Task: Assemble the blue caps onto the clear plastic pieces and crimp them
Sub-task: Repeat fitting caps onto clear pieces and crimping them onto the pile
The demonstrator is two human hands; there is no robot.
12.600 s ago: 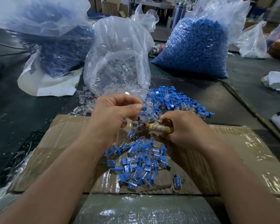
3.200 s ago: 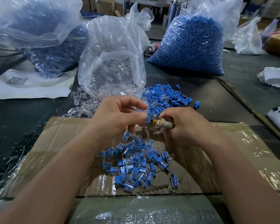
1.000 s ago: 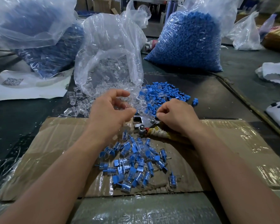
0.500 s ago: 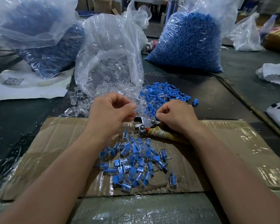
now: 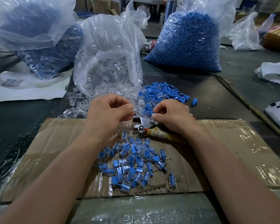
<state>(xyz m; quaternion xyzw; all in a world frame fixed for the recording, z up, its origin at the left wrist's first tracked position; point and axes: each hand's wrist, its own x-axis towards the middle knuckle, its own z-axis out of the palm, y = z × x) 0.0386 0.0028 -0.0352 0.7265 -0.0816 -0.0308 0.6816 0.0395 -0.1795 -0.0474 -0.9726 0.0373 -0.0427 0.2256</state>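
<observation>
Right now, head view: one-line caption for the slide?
Left hand and right hand pick at loose clear pieces and blue caps; crimping pliers lie on cardboard by finished pile.

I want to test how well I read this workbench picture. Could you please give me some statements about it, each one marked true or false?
1. The pliers lie on the cardboard. True.
2. The pile of assembled pieces lies on the bare dark table. False: it lies on the cardboard, nearer to the person than the pliers.
3. The bag of clear pieces stands between the left blue bag and the right blue bag. True.
4. The loose blue caps lie to the left of the bag of clear pieces. False: they lie to the right of its mouth.
5. A white sheet with a QR code lies at the far left. True.
</observation>
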